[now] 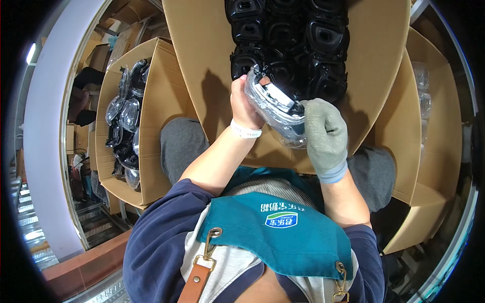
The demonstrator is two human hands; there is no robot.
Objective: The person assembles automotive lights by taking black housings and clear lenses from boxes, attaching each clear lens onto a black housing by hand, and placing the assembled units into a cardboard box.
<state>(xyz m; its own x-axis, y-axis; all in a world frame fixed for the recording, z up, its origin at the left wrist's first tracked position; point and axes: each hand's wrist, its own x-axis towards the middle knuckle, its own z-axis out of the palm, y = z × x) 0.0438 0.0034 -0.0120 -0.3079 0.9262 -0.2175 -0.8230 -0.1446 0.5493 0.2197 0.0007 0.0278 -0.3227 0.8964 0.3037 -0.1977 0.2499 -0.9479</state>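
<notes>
A headlamp-like unit [275, 113] with a clear, shiny cover and white and black parts inside is held up in front of me, over the near edge of a large carton. My bare left hand [243, 103], with a white wristband, is closed around its left end. At its right end is my right hand [326, 132] in a grey-green glove, fingers curled and closed against it; the fingertips are hidden. Beyond the unit, rows of black lamp housings [326, 35] fill the middle of the large carton [379, 45].
An open carton [164, 76] on the left holds several clear-covered black lamps [130, 115]. Another open carton [394, 151] on the right contains clear-wrapped pieces [422, 83]. My knees flank the large carton. A pale upright post [43, 131] and metal rollers [33, 235] stand farther left.
</notes>
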